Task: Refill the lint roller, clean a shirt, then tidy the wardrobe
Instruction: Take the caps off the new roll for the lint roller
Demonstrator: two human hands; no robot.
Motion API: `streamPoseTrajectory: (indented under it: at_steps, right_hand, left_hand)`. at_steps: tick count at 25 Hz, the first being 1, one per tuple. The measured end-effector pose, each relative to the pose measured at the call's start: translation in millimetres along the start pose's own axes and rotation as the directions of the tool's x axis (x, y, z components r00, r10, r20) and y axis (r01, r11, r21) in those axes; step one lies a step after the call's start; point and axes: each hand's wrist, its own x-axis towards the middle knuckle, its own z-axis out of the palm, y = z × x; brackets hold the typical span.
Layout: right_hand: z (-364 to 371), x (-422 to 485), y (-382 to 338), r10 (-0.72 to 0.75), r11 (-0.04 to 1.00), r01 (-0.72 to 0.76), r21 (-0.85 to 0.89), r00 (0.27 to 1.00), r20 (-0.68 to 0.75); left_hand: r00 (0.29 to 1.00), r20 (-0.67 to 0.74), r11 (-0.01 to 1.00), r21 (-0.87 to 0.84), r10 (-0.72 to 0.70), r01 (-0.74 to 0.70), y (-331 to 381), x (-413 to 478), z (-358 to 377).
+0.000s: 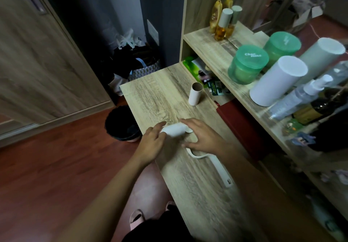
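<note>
As L hand (153, 140) grips roll (174, 129), spread R fingers (190, 123) touch it.

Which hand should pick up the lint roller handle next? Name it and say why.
Right. The right hand is spread just above the curved neck of the handle, while the left hand already pinches the end of the white roll.

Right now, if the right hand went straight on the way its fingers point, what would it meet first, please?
The white refill roll, lying just before the right hand; the left hand grips its other end. The fingers may already touch it; depth is unclear.
</note>
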Motion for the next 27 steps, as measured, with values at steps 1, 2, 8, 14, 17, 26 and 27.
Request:
streamPoseTrajectory:
  at_steps: [1, 2, 8, 14, 17, 26, 27]
  right_hand:
    - [1, -2, -1, -0.007, 1.0, 0.007, 0.006, 1.0, -0.011]
    - [1, -5, -1, -0.004, 1.0, 0.005, 0.018, 1.0, -0.03]
    - [-9, -14, 8, 0.014, 1.0, -0.014, 0.018, 0.999, -0.036]
    - [-14, -18, 11, 0.016, 0.996, -0.029, -0.08, 0.986, -0.164]
    - [-15, -19, 10, 0.023, 0.994, -0.044, -0.104, 0.981, -0.195]
    - [-18, -21, 8, 0.048, 0.991, -0.078, -0.111, 0.967, -0.251]
    - [-19, -22, 9, 0.051, 0.99, -0.082, -0.116, 0.967, -0.249]
  left_hand:
    - [0.998, 0.041, 0.998, 0.039, 0.04, -0.042, 7, -2, 5]
    - [0.993, 0.087, 0.993, 0.078, 0.082, -0.089, 13, -5, 9]
    - [0.986, 0.116, 0.992, 0.022, 0.121, -0.124, 16, -6, 17]
    - [0.976, -0.137, 0.974, -0.128, 0.169, -0.187, 19, -10, 25]
    - [0.962, -0.214, 0.973, -0.118, 0.171, -0.2, 24, -12, 27]
    - [0.94, -0.318, 0.978, -0.124, 0.124, -0.171, 43, -16, 28]
    - [0.939, -0.325, 0.98, -0.117, 0.115, -0.161, 44, -16, 27]
